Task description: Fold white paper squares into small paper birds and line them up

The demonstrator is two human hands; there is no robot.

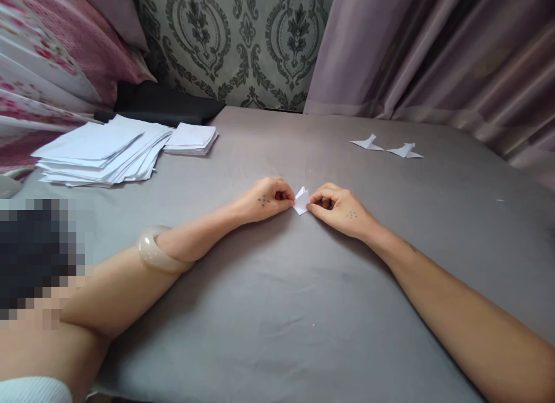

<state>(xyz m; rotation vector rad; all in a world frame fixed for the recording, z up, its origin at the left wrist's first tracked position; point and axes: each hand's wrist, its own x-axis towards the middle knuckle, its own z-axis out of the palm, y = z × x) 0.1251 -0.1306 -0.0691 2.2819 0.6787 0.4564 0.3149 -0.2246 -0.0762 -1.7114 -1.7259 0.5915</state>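
Note:
A small folded piece of white paper is held just above the grey cloth, between my two hands. My left hand pinches its left corner between thumb and fingers. On the opposite side, my right hand grips the right corner in the same pinching way. The paper has a pointed top with folded layers showing. Two finished-looking folded paper birds, a left one and a right one, lie farther back on the right.
Back left, a large stack of white paper sheets lies beside a smaller stack of paper squares. A black item rests behind them. Purple curtains hang at the right, floral fabric at the left. Grey cloth covers the surface.

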